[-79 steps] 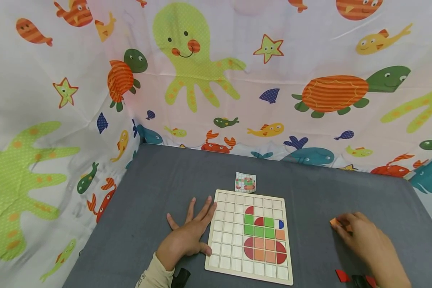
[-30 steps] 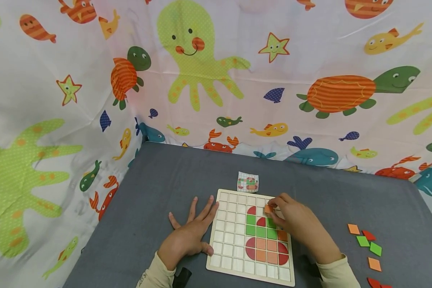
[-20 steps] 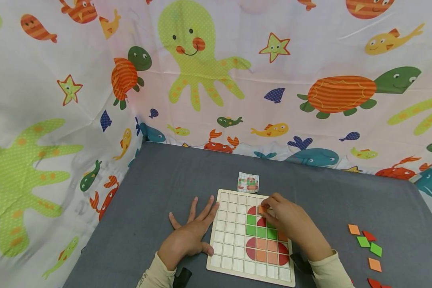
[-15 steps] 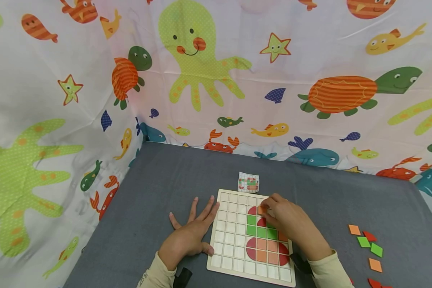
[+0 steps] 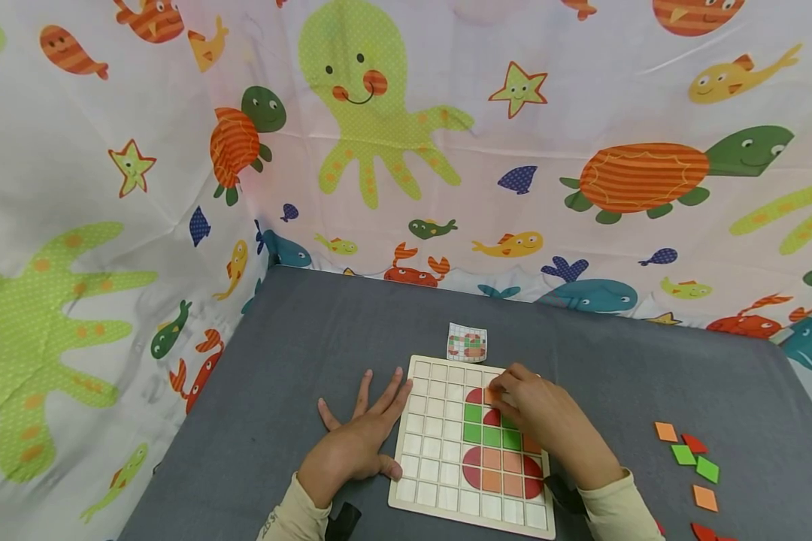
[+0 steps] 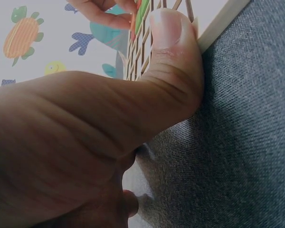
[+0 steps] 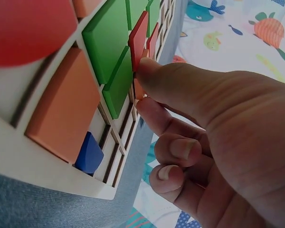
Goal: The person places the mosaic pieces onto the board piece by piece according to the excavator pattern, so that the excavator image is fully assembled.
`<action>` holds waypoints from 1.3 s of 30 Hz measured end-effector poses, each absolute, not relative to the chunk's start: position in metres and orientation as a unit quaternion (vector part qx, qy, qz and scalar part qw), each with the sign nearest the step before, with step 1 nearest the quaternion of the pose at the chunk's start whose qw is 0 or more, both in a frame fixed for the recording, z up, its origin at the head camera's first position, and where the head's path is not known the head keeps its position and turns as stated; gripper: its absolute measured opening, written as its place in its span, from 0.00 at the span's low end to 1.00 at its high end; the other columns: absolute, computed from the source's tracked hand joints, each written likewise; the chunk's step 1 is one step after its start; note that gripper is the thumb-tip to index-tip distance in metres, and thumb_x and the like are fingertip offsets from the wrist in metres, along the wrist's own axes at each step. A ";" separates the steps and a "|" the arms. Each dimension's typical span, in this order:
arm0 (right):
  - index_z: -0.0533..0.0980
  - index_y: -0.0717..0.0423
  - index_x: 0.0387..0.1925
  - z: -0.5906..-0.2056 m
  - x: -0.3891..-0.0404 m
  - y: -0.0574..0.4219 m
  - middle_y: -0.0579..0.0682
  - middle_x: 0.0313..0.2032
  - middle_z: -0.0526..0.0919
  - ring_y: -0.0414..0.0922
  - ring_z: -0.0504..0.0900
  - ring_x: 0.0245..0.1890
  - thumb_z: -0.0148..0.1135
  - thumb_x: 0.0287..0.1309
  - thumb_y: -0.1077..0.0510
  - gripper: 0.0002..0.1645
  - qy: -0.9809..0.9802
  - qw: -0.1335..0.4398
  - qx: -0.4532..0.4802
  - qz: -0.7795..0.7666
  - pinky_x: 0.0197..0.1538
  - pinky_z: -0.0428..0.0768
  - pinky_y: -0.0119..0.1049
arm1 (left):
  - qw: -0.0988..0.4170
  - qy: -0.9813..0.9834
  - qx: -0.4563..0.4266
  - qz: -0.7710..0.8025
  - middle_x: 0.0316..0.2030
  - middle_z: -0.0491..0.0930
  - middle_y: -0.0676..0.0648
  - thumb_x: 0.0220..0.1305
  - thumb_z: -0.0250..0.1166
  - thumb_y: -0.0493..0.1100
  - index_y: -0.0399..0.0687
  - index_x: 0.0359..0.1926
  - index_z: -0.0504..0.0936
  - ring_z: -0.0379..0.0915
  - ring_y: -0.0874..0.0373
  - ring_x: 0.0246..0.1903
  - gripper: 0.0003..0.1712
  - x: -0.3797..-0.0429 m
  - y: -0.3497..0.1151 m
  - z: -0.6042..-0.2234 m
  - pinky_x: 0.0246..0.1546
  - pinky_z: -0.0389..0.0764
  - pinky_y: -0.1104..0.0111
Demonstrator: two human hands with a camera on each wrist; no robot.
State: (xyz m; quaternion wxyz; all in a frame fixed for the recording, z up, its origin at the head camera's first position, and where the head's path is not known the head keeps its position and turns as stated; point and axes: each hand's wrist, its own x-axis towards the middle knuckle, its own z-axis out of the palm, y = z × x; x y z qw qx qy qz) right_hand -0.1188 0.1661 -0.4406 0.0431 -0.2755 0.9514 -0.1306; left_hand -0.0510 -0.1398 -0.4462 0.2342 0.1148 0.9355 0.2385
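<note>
My right hand (image 5: 541,413) pinches an orange square tile (image 5: 490,396) between thumb and fingers, at the board's upper right. In the right wrist view the tile's narrow side (image 7: 139,89) shows between thumb and index fingertip, right at a cell beside a red quarter-round piece (image 7: 139,39). Green squares (image 5: 472,433), orange squares and red rounded pieces fill other cells of the wooden grid board (image 5: 440,494). A blue piece (image 7: 89,154) near its edge is hidden in the head view. My left hand (image 5: 352,451) lies spread, thumb and fingertips on the board's left edge.
A small printed pattern card (image 5: 467,343) lies just beyond the board's far edge. Loose orange (image 5: 704,497), green (image 5: 707,469) and red (image 5: 694,443) pieces lie on the grey table at right. A sea-animal curtain (image 5: 392,150) hangs behind.
My right hand has come from the table at right to the board with the orange tile, then shifted slightly left and down at the cell. The left hand has stayed on the edge.
</note>
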 end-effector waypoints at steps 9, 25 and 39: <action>0.87 0.54 0.47 -0.440 -0.120 0.166 0.46 0.42 0.82 0.39 0.79 0.32 0.77 0.62 0.55 0.14 0.951 0.038 -0.275 -0.137 0.36 0.87 0.39 | 0.223 0.941 0.118 0.226 0.86 0.32 0.58 0.42 0.84 0.56 0.68 0.87 0.41 0.16 0.39 0.83 0.79 -0.051 -0.139 -0.444 0.53 0.18 0.13; 0.87 0.53 0.47 -0.441 -0.118 0.168 0.45 0.42 0.82 0.37 0.79 0.32 0.76 0.64 0.56 0.12 0.952 0.035 -0.268 -0.145 0.37 0.86 0.39 | 0.222 0.943 0.119 0.219 0.86 0.32 0.58 0.42 0.84 0.57 0.68 0.87 0.41 0.15 0.40 0.83 0.80 -0.052 -0.138 -0.444 0.54 0.18 0.13; 0.86 0.51 0.50 -0.441 -0.117 0.176 0.44 0.44 0.81 0.34 0.77 0.31 0.73 0.68 0.55 0.12 0.953 0.041 -0.264 -0.145 0.33 0.83 0.35 | 0.234 0.936 0.114 0.238 0.86 0.30 0.59 0.44 0.84 0.55 0.68 0.87 0.40 0.14 0.41 0.83 0.79 -0.050 -0.140 -0.446 0.54 0.14 0.15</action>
